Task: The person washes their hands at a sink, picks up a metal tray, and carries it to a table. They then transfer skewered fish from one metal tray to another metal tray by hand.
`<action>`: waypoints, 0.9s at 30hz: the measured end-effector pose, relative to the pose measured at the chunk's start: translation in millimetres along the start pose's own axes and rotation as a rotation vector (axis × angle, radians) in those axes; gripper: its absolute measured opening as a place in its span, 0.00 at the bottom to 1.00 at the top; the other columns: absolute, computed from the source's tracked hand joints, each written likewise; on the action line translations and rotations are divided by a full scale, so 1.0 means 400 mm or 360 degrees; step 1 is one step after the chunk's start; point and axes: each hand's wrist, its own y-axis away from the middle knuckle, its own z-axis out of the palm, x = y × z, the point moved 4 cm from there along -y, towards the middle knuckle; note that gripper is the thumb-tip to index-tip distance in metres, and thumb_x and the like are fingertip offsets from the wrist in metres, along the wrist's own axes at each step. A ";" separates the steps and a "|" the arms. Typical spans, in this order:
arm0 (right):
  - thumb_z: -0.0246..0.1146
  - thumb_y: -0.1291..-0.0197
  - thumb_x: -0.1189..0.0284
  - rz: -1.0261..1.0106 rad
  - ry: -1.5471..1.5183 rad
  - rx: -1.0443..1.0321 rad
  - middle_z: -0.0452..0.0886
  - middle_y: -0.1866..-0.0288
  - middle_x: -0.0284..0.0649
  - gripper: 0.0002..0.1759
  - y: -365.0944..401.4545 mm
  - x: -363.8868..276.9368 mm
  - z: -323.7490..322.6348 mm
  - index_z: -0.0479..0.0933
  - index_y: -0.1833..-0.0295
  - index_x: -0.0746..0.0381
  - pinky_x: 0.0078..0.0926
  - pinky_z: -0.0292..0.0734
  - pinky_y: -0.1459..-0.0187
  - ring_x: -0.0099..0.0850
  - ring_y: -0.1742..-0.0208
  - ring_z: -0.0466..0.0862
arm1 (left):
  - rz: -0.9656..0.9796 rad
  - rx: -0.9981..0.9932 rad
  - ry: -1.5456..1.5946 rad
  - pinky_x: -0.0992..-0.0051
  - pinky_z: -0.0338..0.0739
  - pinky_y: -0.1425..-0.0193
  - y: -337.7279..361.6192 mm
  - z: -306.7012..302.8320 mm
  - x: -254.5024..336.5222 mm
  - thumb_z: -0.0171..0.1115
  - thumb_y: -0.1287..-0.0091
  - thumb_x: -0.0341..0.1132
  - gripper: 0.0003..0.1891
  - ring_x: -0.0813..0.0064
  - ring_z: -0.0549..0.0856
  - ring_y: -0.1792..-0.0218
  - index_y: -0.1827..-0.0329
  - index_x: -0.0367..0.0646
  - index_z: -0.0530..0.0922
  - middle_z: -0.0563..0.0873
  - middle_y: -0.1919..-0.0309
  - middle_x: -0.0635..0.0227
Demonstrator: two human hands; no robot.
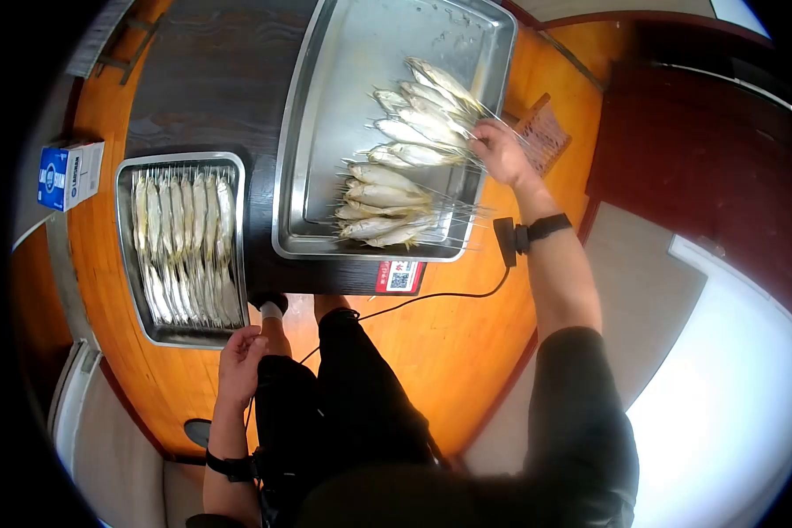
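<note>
My right hand (502,151) is closed on thin metal skewers at the right side of a large steel tray (334,97). From those fingers the skewers run into a fanned bunch of small silvery fish (427,119) lying in the tray. Just below it lies a second bunch of skewered fish (383,202), the skewer ends pointing right over the rim. My left hand (242,361), its fingers curled in and nothing showing between them, is by the lower right corner of a smaller steel tray (129,264). Two rows of skewered fish (185,216) fill that tray side by side.
A dark wooden table (216,79) carries the large tray. A red and white card with a printed code (399,276) is at its near edge. On the left stands a blue and white box (70,174). A black cable (431,295) runs from my right wrist strap across my legs.
</note>
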 end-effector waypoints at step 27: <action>0.66 0.48 0.72 0.0345 -0.0188 -0.0552 0.82 0.55 0.50 0.18 0.188 -0.104 0.198 0.74 0.52 0.65 0.33 0.77 0.51 0.43 0.55 0.82 | 0.0100 0.0258 0.0345 0.76 0.75 0.49 0.059 0.047 -0.134 0.59 0.32 0.33 0.15 0.76 0.79 0.57 0.46 0.33 0.75 0.81 0.59 0.65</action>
